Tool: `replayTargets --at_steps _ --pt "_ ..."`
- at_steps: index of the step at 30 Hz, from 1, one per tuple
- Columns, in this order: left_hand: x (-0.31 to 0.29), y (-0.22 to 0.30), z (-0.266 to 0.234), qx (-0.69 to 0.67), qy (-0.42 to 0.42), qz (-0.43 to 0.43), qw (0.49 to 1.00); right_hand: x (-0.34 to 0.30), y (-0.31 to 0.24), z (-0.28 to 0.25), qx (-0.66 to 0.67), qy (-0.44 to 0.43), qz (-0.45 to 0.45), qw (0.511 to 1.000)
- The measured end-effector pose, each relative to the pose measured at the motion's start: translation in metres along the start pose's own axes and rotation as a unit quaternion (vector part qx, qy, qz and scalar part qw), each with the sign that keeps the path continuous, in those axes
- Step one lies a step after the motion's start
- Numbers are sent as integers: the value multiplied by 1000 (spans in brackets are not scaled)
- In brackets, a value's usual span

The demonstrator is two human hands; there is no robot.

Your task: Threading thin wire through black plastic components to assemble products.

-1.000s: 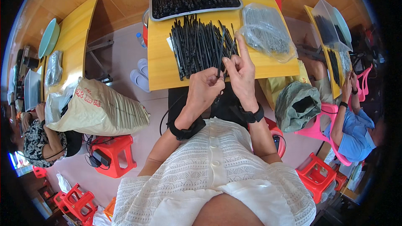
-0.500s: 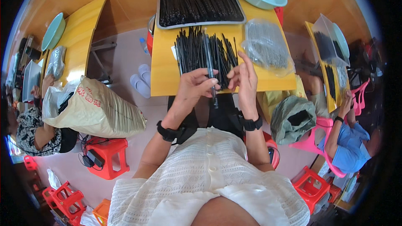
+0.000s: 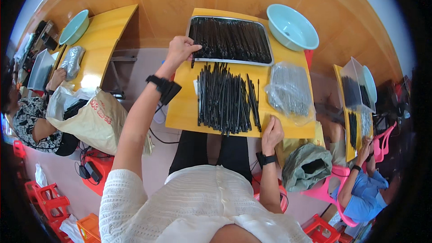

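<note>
Black rods (image 3: pixel 223 101) on the worktop (image 3: pixel 184 113), left hand (image 3: pixel 182 49) at the metal tray (image 3: pixel 268 45)

The loose pile of rods lies in the middle of the yellow worktop, pointing lengthwise away from the person, with a few standing slightly apart on its right side. Just beyond the pile sits the metal tray, filled with a dense layer of similar rods. The left hand is at the tray's left edge, its fingers pinched narrowly on one rod, whose end shows below the thumb outside the rim. The right hand (image 3: pixel 272 133) is well apart from it, near the front right of the worktop, its fingers loosely curled with little gap; whether they hold anything cannot be told.

Right of the pile rests a clear plastic bag (image 3: pixel 290 93) of thin grey rods. Behind it, at the far right corner, stands a pale blue basin (image 3: pixel 292 26). A scrap of white paper (image 3: pixel 195 85) pokes out left of the pile.

Below the worktop's right side is a dark green sack (image 3: pixel 300 168), its mouth gaping. Further left, a bulky beige sack (image 3: pixel 103 119) stands by a red stool (image 3: pixel 96 171). Beyond it sits a co-worker in a patterned top (image 3: pixel 33 128); at far right, another in a blue shirt (image 3: pixel 365 194) works at a second table, beside a pink chair (image 3: pixel 321 193).
</note>
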State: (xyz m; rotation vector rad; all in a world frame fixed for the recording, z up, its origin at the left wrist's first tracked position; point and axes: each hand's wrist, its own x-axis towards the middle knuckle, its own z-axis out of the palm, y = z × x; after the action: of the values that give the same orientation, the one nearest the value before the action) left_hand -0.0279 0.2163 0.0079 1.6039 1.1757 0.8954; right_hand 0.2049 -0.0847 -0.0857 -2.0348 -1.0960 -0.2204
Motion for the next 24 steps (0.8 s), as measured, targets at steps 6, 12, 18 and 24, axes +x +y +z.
replayTargets --at_steps 6,12,18,24 --pt "65 -1 15 201 15 -66 977 1 -5 2 -19 11 -41 999" --pt "80 -5 22 248 24 -60 967 1 -7 1 -18 11 -44 999" --pt "65 -14 14 260 21 -27 965 -1 -3 3 -13 22 -50 998" --pt "14 4 -1 156 63 11 986 -1 -1 4 -14 28 -46 998"
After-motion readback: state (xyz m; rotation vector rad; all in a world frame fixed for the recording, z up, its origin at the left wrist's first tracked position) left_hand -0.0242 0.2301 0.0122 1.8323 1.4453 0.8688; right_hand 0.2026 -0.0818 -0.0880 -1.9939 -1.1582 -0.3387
